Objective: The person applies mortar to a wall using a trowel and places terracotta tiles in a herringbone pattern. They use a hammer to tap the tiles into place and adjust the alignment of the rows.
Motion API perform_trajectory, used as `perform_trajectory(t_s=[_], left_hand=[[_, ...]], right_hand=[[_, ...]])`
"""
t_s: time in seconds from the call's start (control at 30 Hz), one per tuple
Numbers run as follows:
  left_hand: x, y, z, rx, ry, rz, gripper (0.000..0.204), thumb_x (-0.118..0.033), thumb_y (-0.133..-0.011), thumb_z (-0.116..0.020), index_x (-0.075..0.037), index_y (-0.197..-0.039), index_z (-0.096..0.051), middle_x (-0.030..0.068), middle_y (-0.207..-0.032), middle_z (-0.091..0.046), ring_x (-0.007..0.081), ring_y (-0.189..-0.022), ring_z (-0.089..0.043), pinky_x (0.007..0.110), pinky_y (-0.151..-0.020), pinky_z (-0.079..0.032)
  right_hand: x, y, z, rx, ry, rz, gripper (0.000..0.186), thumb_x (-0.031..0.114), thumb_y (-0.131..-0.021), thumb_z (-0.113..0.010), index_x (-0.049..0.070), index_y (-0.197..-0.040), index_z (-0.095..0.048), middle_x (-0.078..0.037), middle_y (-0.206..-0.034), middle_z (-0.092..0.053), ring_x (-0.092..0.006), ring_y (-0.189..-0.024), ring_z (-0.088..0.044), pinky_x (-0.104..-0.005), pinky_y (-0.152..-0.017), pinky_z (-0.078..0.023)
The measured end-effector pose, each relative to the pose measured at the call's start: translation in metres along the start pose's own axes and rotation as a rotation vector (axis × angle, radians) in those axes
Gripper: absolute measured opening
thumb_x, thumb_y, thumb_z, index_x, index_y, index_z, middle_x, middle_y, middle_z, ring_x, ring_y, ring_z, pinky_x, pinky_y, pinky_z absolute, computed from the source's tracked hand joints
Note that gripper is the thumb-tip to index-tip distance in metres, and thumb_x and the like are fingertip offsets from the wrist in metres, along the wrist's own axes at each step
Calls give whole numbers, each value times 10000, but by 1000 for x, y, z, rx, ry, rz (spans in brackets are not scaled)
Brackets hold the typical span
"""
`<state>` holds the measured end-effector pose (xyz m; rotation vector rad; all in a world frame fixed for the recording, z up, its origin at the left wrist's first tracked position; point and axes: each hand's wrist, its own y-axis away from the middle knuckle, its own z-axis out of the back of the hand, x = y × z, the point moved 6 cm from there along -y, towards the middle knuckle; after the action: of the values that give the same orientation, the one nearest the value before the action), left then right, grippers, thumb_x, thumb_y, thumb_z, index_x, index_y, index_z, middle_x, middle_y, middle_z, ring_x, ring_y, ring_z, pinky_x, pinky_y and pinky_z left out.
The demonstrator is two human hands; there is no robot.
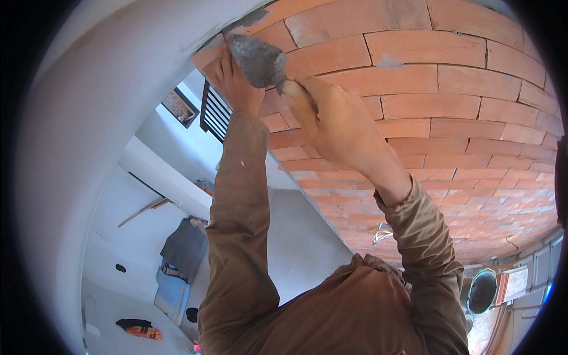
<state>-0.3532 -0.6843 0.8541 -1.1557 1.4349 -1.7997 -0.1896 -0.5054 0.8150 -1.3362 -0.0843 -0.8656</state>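
My right hand (331, 112) is closed round the wooden handle of a pointing trowel (257, 61). The trowel's blade is coated in grey mortar and points up and to the left. Behind the blade, my left hand (239, 86) reaches up with its fingers stretched against an end brick (207, 56) at the wall's upper left edge. The blade hides part of this hand. The brick wall (408, 80) is laid in rows of orange bricks, with grey mortar smears (251, 21) along its top left edge.
A pale plastered beam (112, 77) curves along the left. Below it are a black-barred window grille (213, 112), a blue board (171, 296) and an orange and black cloth (140, 329). A round bucket (482, 291) shows at lower right. Wires (383, 234) stick out of the wall.
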Motion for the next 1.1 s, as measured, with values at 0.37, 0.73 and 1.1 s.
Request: perform_trajectory(t_s=[0.37, 0.73, 1.1], left_hand=[[17, 8, -9, 107, 5, 55, 703, -46, -598, -673, -36, -1294, -570, 170, -1376, -504, 388, -1298, -418, 548, -1089, -289], [-2, -1, 2, -2, -52, 30, 612, -28, -730, -580, 15, -1341, -568, 149, -1448, -511, 347, -1279, -460, 499, -1094, -312], [-3, -3, 4, -97, -102, -66, 525, -43, -787, -543, 21, -1305, -599, 177, -1401, -553, 349, -1250, -502, 491, -1073, -347]], right_hand=[[-22, -28, -14, 213, -582, -249, 428, 347, -1002, -545, -51, -1085, -679, -68, -646, -562, -145, -548, -573, -320, -472, -452], [-35, -16, -7, 136, -755, -320, 385, 348, -1024, -529, -2, -1070, -684, 4, -594, -494, -78, -490, -481, -261, -395, -346], [-37, 7, 26, 59, -801, -381, 392, 302, -1036, -516, -36, -1203, -626, -56, -822, -654, -83, -538, -566, -222, -454, -436]])
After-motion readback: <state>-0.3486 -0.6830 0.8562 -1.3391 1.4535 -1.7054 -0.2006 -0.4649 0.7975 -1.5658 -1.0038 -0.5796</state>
